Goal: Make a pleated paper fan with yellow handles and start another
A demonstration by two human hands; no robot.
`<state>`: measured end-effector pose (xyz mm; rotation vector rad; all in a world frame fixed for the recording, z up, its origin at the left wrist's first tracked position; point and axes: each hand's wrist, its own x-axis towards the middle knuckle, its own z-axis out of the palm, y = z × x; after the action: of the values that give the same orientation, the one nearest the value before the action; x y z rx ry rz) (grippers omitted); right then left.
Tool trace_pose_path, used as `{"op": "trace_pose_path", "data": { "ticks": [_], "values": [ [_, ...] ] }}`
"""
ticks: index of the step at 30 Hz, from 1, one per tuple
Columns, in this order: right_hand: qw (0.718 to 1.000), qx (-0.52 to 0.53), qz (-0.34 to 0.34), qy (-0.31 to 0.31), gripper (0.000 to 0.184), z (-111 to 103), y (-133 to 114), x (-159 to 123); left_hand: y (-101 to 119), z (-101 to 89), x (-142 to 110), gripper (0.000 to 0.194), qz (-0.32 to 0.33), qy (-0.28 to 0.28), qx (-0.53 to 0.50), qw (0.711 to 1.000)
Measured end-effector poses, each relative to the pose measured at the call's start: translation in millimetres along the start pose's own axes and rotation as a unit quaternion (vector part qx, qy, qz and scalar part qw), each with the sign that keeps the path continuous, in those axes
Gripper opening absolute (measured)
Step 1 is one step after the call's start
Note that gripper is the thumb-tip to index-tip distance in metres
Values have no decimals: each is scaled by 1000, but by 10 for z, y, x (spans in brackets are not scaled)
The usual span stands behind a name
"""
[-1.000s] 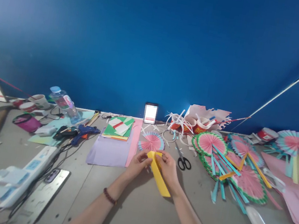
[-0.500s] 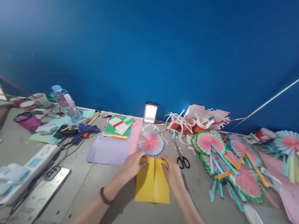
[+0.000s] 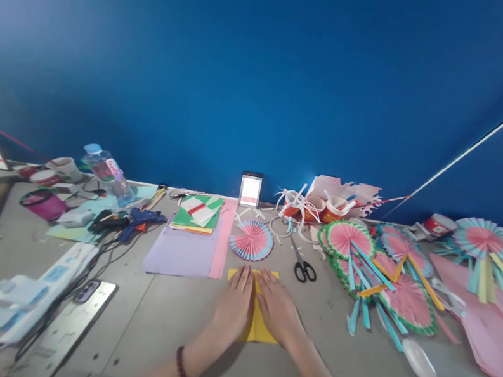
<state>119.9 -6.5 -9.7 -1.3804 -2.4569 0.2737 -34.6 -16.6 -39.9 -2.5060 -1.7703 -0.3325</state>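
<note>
A sheet of yellow paper (image 3: 262, 332) lies on the table before me, with a crease running down its middle. My left hand (image 3: 236, 302) rests flat on its left half, fingers stretched away from me. On the right half lies my right hand (image 3: 277, 305), also flat, its fingertips close to the crease. Both hands cover much of the sheet. Just beyond it is a round pleated paper fan (image 3: 251, 240) in pink and light blue. Black-handled scissors (image 3: 304, 271) lie to the right of the fan.
Purple paper (image 3: 180, 254) and a green-and-white stack (image 3: 199, 212) lie left of the fan. Further left are a glue gun (image 3: 140, 221), a bottle (image 3: 111, 175), a power strip (image 3: 50, 283) and a phone (image 3: 75, 320). Watermelon-coloured fans (image 3: 409, 302) and a white oval object (image 3: 419, 361) are at right.
Both hands have come off the paper's top edge and moved down, now flat on it beside the crease. The sheet lies flatter than before. The view has shifted slightly.
</note>
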Motion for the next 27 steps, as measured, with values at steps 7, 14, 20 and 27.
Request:
{"op": "trace_pose_path", "data": {
  "ticks": [7, 14, 20, 27],
  "values": [
    [999, -47, 16, 12, 48, 136, -9, -12, -39, 173, -9, 55, 6, 31, 17, 999],
    [997, -64, 41, 2, 49, 180, -55, -20, 24, 272, 7, 58, -26, 26, 18, 999],
    [996, -66, 60, 0, 51, 124, -149, -8, 24, 255, -1, 57, -23, 12, 29, 999],
    [995, -61, 69, 39, 50, 150, -194, -12, 40, 204, 8, 56, -37, -26, 22, 999]
  ]
}}
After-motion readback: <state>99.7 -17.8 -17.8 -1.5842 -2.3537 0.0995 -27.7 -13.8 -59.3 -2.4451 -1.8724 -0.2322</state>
